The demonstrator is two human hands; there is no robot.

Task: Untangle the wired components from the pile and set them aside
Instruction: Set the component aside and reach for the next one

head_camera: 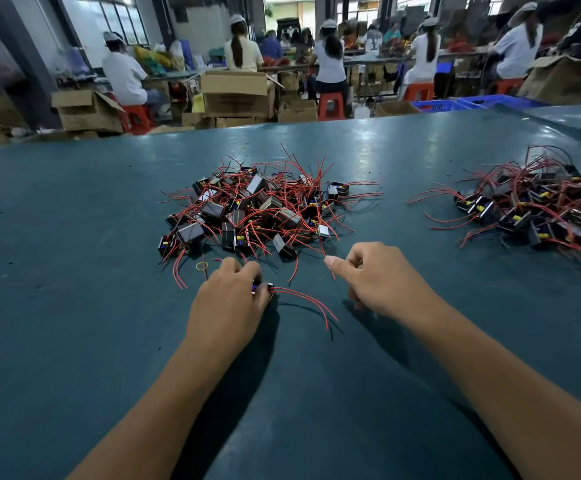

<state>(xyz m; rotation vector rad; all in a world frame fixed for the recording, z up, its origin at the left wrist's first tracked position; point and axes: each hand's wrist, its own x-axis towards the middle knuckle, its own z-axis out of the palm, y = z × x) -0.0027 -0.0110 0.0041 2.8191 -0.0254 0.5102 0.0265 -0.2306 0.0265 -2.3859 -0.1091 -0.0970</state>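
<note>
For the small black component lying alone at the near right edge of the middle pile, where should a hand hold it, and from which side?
Take the black component by its boxy body, grip across the two long sides, coming from the near side where the table is bare. Its red wires trail toward the person and partly into the pile, so pulling by them would likely drag neighbours along.

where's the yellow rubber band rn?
Head view: the yellow rubber band lies flat on the green table, left of centre, just beyond the left hand and at the near-left edge of the central pile.
</note>
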